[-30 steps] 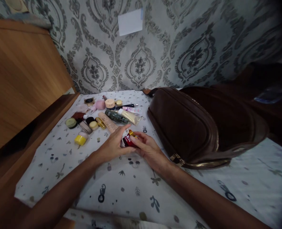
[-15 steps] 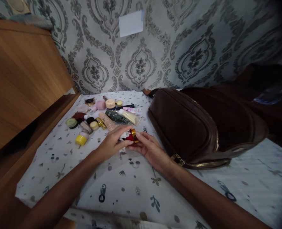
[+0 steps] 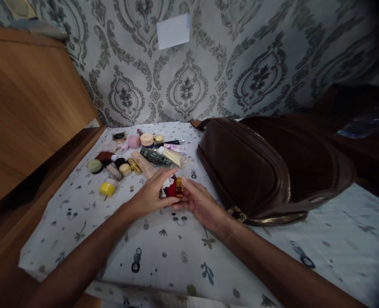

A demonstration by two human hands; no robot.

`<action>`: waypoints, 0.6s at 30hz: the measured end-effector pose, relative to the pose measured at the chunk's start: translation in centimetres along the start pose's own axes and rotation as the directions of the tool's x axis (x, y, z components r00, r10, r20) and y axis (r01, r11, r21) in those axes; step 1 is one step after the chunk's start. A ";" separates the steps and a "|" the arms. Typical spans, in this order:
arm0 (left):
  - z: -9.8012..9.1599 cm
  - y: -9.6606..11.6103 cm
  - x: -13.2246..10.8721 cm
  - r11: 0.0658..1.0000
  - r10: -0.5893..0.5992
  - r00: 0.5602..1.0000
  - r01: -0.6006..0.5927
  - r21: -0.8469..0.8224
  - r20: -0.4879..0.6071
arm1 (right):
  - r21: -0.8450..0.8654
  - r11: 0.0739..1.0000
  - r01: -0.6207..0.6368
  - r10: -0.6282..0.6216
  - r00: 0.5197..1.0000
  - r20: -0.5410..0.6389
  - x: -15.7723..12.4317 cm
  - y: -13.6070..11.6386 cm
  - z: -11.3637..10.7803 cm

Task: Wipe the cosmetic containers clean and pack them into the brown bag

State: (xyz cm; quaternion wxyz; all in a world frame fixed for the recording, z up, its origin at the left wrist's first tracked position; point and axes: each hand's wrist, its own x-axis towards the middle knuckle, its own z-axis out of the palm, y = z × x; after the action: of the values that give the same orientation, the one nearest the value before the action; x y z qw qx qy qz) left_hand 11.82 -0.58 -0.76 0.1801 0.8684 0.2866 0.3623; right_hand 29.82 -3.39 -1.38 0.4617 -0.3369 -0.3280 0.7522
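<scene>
Small red jar (image 3: 172,189), gold band at one end. Tipped on its side, gold end pointing right. Pinched between left hand (image 3: 151,197) and right hand (image 3: 197,201), held low at centre. White wad (image 3: 166,184) pressed against the red end, partly hidden.

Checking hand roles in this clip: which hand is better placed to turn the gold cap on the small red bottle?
Probably the right. The right hand has fingertips on the gold cap, which points toward it; the left hand wraps the red bottle and could steady it.
</scene>
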 end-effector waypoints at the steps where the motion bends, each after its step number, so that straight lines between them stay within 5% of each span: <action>1: 0.0 0.0 0.0 1.000 -0.010 1.000 0.010 -0.013 -0.009 | -0.010 1.000 -0.008 0.008 1.000 0.011 0.0 0.0 0.0; 10: -0.2 -0.1 0.1 0.963 -0.212 0.977 0.212 -0.167 0.014 | 0.062 0.996 0.069 -0.068 0.998 -0.015 -0.2 0.0 0.3; 18: -0.1 0.0 0.3 0.981 -0.147 0.988 0.141 -0.133 -0.036 | 0.017 0.998 0.054 -0.054 0.998 -0.018 0.0 0.2 0.0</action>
State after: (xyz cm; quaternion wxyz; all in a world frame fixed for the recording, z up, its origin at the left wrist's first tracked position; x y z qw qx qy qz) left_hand 11.94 -0.44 -0.55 0.2554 0.8233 0.3286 0.3859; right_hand 29.72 -3.49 -1.54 0.4877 -0.3306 -0.3261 0.7393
